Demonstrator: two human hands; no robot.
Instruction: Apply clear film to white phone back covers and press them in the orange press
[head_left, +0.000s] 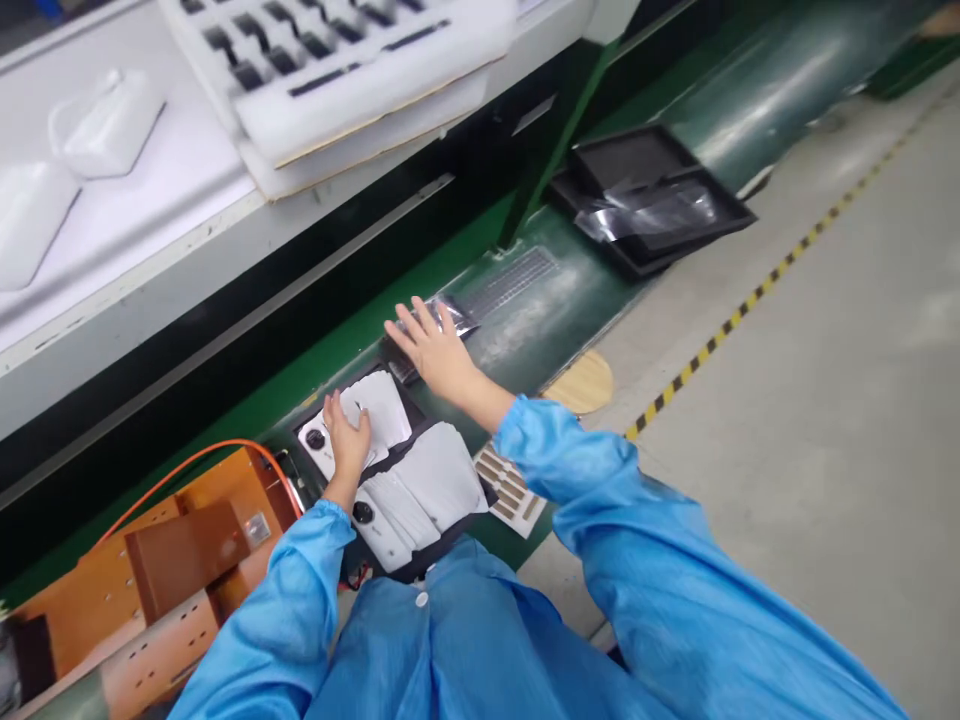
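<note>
My left hand (pixel 347 445) rests on white phone back covers, thumb and fingers apart. They lean in an overlapping row in the upper black tray (pixel 418 415); a cover with a round dark camera ring (pixel 316 440) lies just left of the hand. A second row of white covers (pixel 439 475) fills the lower part, its front cover also showing a dark ring. Ahead and to the right, my right hand (pixel 439 350) is stretched out with fingers spread and holds nothing. Under and beside its fingers lies shiny dark plastic film (pixel 457 318); whether they touch it I cannot tell.
An orange metal frame (pixel 202 550) with an orange hose stands at left. Black trays (pixel 652 195) with clear film lie farther along the green surface. A slotted white plate (pixel 510 490) and a round wooden seat (pixel 581 383) are at right. White foam trays (pixel 375 90) sit on the bench.
</note>
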